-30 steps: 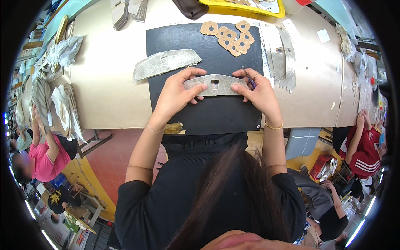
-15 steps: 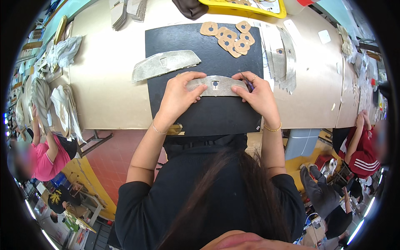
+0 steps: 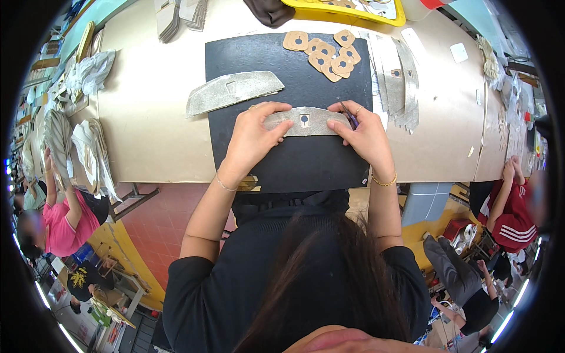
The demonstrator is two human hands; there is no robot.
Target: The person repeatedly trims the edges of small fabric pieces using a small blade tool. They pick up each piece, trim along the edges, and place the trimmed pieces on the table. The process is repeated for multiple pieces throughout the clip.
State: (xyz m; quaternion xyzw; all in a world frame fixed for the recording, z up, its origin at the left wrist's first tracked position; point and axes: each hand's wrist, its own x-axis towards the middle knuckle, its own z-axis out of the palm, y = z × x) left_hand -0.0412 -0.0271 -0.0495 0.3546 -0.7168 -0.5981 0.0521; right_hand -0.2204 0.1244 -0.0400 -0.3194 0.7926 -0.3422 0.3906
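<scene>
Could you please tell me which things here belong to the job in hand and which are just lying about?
Seemingly part of the job:
silvery panel in left hand and right hand
purple tool, also right hand
black mat
silvery stack at left
tan keyhole pieces

Seemingly just lying about:
dark cloth
white card
crumpled whitish bundle

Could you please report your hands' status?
Left hand, right hand: holding grey curved piece by its ends. Purple tool in right hand. Tan pieces beyond, clear of hands.
</scene>
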